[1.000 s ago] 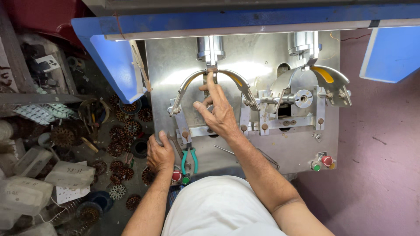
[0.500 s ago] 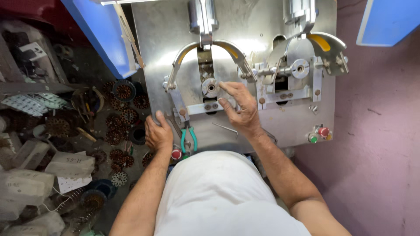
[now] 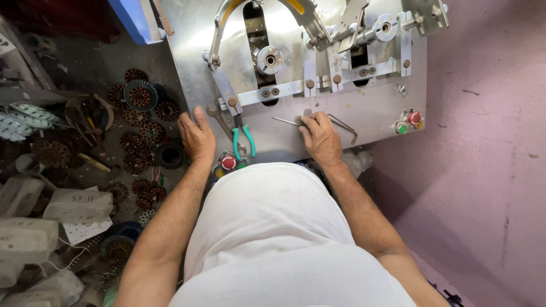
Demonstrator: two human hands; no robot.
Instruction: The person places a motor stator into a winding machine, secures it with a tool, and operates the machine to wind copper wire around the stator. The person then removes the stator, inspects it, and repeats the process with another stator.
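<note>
At the near edge of the steel bench (image 3: 375, 111), the right grip (image 3: 321, 136) lies over a thin bent key (image 3: 284, 120). Its fingers (image 3: 307, 122) curl down onto the shaft. One end of the key pokes out to the left of the fingertips and the bent end shows to the right of the knuckles. The key still lies flat on the bench, and I cannot tell whether the fingers have pinched it or only press on it.

The left grip (image 3: 196, 136) is released, with the palm down and the fingers spread on the bench's left corner. It holds nothing. Just beside it lie a wrench (image 3: 218, 116) and green-handled pliers (image 3: 245, 139), and a red button (image 3: 228, 163) sits near the front edge. Beyond both grips, a round hub (image 3: 268, 59) sits in a slot under a curved guard (image 3: 227, 11), apart from either hand. A red and green button pair (image 3: 408, 122) stands at the bench's right. Wound cores (image 3: 140, 96) are heaped on the floor to the left.

The step in hand looks like picking up the key, with the left grip bracing the body. As I judge it, the shaft is thin and lies flush on smooth steel. Lifting it would call for rolling it or tipping one end up with a fingertip, so that the thumb can get under it before a firm pinch closes.
</note>
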